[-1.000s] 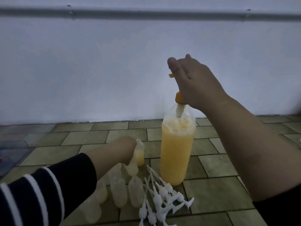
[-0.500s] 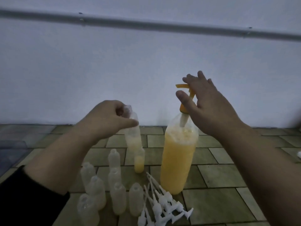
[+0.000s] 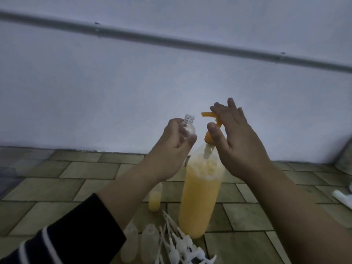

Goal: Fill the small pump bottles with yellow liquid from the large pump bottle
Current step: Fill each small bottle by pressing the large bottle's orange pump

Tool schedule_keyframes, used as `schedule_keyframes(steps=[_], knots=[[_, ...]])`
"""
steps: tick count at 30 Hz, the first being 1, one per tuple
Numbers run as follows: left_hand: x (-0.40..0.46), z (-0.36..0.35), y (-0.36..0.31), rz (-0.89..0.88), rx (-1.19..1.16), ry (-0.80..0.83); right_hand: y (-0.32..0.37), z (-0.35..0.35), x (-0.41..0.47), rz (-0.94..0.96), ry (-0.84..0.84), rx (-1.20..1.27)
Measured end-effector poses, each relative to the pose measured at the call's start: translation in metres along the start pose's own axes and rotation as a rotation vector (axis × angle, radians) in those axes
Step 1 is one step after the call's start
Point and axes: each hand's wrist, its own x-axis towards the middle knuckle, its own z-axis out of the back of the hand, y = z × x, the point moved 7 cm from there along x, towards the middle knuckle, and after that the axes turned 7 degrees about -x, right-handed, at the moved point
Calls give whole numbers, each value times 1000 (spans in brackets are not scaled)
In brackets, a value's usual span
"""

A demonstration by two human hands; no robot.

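Observation:
The large clear bottle (image 3: 200, 202) of yellow liquid stands on the tiled floor, foam at its top, with an orange pump head (image 3: 210, 119) on it. My right hand (image 3: 240, 147) rests on the pump head with fingers nearly straight, its spout pointing left. My left hand (image 3: 171, 149) grips an empty small clear bottle (image 3: 187, 126) upright, open neck just left of the spout. One small bottle (image 3: 155, 201) partly filled with yellow liquid stands left of the large one. Two empty small bottles (image 3: 150, 242) stand in front.
A pile of white pump tops (image 3: 181, 244) lies in front of the large bottle. A white wall (image 3: 114, 82) with a grey pipe rises right behind. A white object (image 3: 342, 199) lies at the right edge on the tiles.
My left hand lifted the empty small bottle from floor level and brought it right, up beside the spout. My right hand stayed on the pump head, fingers straightening.

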Motion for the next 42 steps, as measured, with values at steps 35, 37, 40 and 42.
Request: schedule_keyframes(steps=[35,37,40,42], knots=[[-1,18,-36,-251,481,-184,8,-1,2,-54,-144,10],[-3,17,-33,-248,496,-184,4,-8,0,-90,-153,44],[-6,16,-27,-216,477,-161,3,-20,-4,-99,-142,41],[-6,17,-26,-207,464,-153,5,-19,-3,-69,-118,14]])
